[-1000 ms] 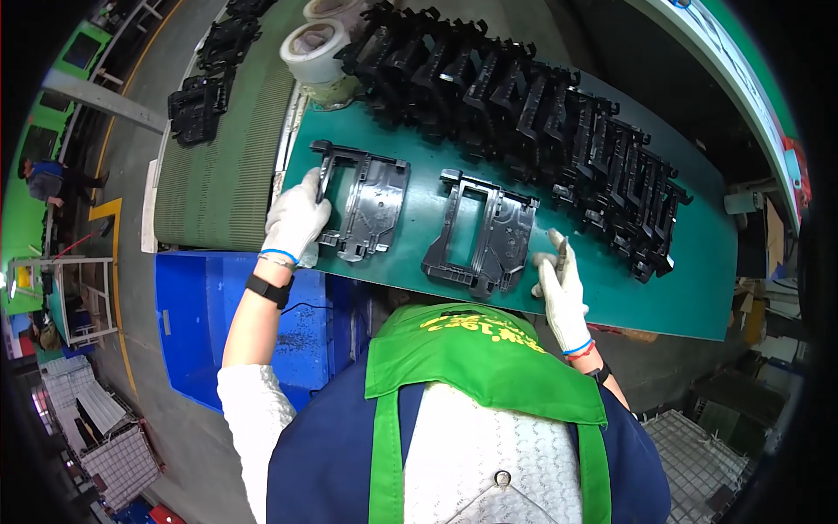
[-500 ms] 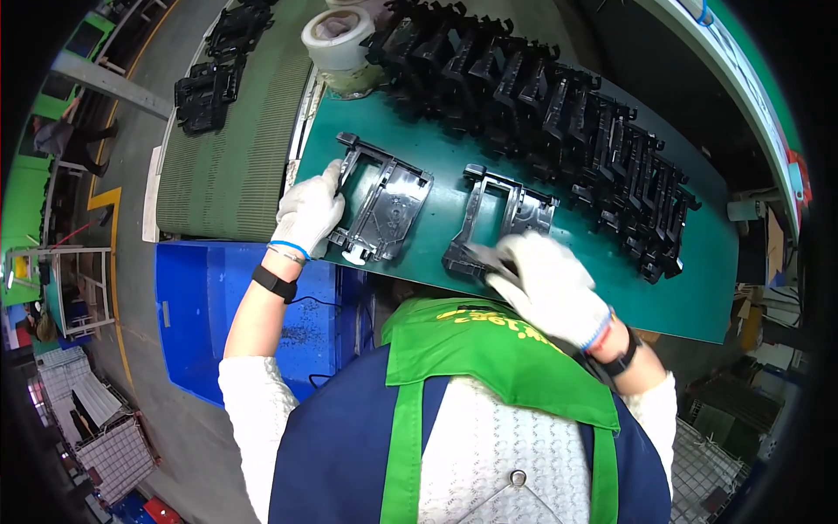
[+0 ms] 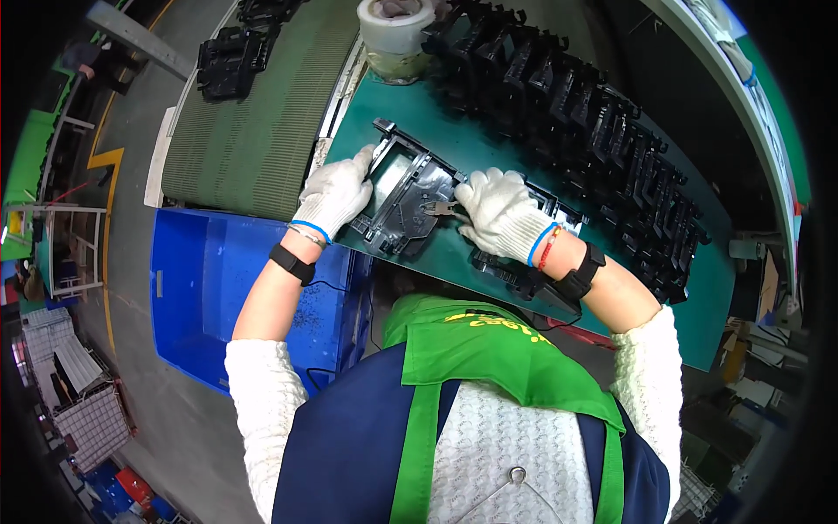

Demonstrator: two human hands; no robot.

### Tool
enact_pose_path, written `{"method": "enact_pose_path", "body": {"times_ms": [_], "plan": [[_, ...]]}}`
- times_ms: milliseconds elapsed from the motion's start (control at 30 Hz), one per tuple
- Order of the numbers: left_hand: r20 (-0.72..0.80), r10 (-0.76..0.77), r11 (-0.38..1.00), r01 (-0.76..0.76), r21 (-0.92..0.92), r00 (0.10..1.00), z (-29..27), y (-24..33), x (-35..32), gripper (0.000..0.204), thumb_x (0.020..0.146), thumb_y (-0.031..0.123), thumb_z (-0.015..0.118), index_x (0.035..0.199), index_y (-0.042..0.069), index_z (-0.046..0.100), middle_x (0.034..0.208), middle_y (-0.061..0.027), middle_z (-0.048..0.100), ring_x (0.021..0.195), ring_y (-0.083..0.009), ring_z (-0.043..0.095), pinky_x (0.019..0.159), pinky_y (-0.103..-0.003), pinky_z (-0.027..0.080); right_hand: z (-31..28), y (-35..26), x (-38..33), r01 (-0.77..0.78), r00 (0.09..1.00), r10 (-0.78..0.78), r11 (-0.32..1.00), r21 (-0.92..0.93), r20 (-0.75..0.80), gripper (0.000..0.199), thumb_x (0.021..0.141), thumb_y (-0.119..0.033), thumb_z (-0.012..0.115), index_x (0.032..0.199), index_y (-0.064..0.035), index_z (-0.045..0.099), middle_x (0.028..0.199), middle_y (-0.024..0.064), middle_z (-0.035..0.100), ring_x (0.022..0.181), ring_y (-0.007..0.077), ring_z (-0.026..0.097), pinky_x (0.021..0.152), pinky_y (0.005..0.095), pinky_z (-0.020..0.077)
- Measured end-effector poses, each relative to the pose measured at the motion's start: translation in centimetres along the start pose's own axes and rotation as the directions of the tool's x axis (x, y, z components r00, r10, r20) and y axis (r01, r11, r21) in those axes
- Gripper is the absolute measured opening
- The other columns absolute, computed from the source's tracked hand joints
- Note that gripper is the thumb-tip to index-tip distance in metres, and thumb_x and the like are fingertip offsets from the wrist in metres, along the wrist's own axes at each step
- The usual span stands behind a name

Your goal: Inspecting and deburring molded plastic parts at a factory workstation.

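The person bends over a green table [image 3: 690, 288], both hands in white knit gloves. The left hand [image 3: 336, 194] lies on the left edge of a black moulded plastic frame [image 3: 403, 205], which rests flat on the table just in front of the chest; the fingers curl over the frame's rim, so this grip is clamped on the frame. At three o'clock from the frame's middle, the right hand [image 3: 499, 212] is wrapped around small metal cutters [image 3: 439, 208], whose tip points toward nine o'clock and meets the frame's inner part; this grip is closed around the cutters. Whether the cutters' blades are together or apart cannot be told.

A second black frame [image 3: 517, 278] lies on the table under the right wrist, at about five o'clock from the first frame. At one to three o'clock from the hands, a long row of black frames [image 3: 602, 122] stands packed on edge along the table's far side. At twelve o'clock sits a roll of pale tape [image 3: 397, 22]. At ten o'clock runs a grey-green conveyor belt [image 3: 253, 131] carrying more black parts [image 3: 229, 57]. At seven o'clock, beneath the left forearm, stands a blue plastic bin [image 3: 209, 279].
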State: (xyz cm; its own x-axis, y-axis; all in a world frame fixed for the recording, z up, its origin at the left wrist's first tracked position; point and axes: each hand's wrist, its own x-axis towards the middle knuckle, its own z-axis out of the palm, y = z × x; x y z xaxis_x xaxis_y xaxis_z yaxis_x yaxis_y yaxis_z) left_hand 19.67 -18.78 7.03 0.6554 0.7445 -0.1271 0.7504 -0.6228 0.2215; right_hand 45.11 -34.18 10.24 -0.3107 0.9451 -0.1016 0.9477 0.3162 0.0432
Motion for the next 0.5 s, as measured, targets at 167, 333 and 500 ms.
{"method": "enact_pose_path", "body": {"times_ms": [167,333,500], "plan": [[-0.016,0.001,1.0,-0.001,-0.02,1.0,0.1,-0.1,-0.2,0.059,0.094,0.024,0.06,0.152,0.016,0.053,0.094,-0.0229,0.074,0.087,-0.0409,0.073,0.079,-0.054,0.059,-0.2,0.5,1.2,-0.021,0.991,0.024,0.999,-0.024,0.132,0.036,0.093,-0.035,0.07,0.114,-0.0048,0.066,0.098,0.0168,0.069,0.09,0.0381,0.069,0.076,0.0506,0.0547],[-0.03,-0.016,0.998,0.014,-0.059,0.999,-0.1,-0.3,-0.2,0.057,0.091,0.021,0.061,0.146,0.006,0.055,0.093,-0.0225,0.074,0.085,-0.0423,0.073,0.077,-0.054,0.058,-1.8,1.8,0.5,-0.205,0.93,0.054,0.897,0.392,0.364,0.038,0.097,-0.036,0.067,0.116,-0.0037,0.064,0.097,0.0185,0.067,0.089,0.0428,0.068,0.079,0.0522,0.0556],[0.083,-0.13,0.856,0.154,-0.493,0.988,-2.5,-0.1,-0.9,0.055,0.094,0.025,0.062,0.144,0.005,0.057,0.089,-0.0226,0.074,0.08,-0.0404,0.073,0.072,-0.05,0.058,-3.9,1.5,-0.3,-0.213,0.975,0.218,0.895,0.393,0.032,0.041,0.097,-0.038,0.069,0.12,-0.0042,0.062,0.101,0.0187,0.065,0.095,0.042,0.066,0.084,0.0501,0.0554]]}}
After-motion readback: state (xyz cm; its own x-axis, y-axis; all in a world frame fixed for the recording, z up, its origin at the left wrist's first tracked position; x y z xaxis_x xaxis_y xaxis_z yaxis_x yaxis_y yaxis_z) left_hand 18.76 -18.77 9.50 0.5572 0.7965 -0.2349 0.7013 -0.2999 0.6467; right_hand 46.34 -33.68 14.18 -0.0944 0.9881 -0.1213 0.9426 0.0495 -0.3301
